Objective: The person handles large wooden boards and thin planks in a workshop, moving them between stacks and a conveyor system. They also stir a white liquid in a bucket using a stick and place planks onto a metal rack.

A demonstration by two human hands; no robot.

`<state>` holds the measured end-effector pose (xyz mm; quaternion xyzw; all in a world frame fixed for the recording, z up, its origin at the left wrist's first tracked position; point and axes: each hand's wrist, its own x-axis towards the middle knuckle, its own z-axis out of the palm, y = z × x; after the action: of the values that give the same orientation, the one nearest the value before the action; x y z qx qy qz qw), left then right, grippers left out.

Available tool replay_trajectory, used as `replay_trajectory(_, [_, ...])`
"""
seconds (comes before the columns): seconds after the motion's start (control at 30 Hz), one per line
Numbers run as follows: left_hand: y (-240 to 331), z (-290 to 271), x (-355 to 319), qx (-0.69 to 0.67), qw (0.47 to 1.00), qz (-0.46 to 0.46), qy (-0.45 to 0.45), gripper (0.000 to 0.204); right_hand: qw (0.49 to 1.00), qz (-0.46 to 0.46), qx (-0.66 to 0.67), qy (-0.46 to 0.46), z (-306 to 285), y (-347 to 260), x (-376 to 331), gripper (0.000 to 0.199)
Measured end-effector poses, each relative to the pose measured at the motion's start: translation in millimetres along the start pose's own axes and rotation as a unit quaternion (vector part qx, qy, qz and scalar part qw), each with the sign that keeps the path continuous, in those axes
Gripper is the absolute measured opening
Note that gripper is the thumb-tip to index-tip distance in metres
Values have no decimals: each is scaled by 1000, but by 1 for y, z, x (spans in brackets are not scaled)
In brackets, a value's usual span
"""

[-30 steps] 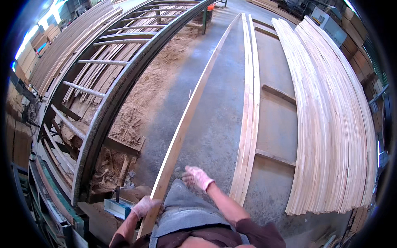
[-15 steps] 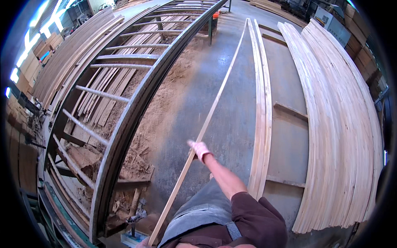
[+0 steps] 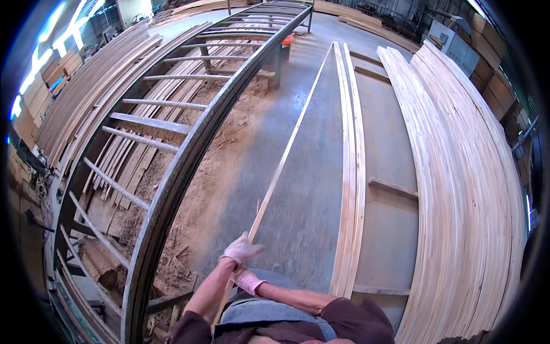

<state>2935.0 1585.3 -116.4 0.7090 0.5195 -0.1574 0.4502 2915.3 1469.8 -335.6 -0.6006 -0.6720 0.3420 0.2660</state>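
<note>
A long, narrow wooden strip (image 3: pixel 285 153) runs from my body far up across the grey floor. My left hand (image 3: pixel 242 250), in a pale knitted glove, lies across the strip, its fingertips slightly smeared on the right side. Just below it, close to my waist, my right hand (image 3: pixel 247 281) in a pinkish glove is closed around the same strip. The wrists nearly cross, and part of the strip is hidden behind my hands and left forearm. Right of the strip, two long wooden boards (image 3: pixel 348 172) lie side by side.
A long metal roller frame (image 3: pixel 177 189) stands on the left, with sawdust (image 3: pixel 215 166) and loose slats (image 3: pixel 123 178) beneath and beside it. A wide stack of pale boards (image 3: pixel 458 183) fills the right, resting on crossbars (image 3: pixel 395 188). An orange item (image 3: pixel 287 39) is by the frame's far end.
My left hand has come up from the strip's near end to a place ahead of my right. My right hand has drawn back toward my waist. The view has shifted slightly.
</note>
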Motion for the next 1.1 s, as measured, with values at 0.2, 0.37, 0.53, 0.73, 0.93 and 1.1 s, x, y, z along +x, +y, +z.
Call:
replay_trajectory(0.2, [-117,24,126,27,995,63,71,48,838,235,372,-324,-147,20,53,35])
replay_trajectory(0.37, [-123,-32,71,14,999,7,49,45,762,442,471,-46,-212,124,109,56])
replay_trajectory(0.53, [-152,-85,-51,-44,990,-132,36,46,688,487,537,23,-232,173,216,72])
replay_trajectory(0.73, [-147,-44,-172,3,943,-332,6,33,533,327,780,30,-275,271,338,58])
replay_trajectory(0.93, [-154,-13,-211,11,916,-401,1,39,798,331,486,135,-382,400,391,53])
replay_trajectory(1.1, [-142,66,-203,10,875,-483,0,28,776,435,430,151,-399,381,353,51])
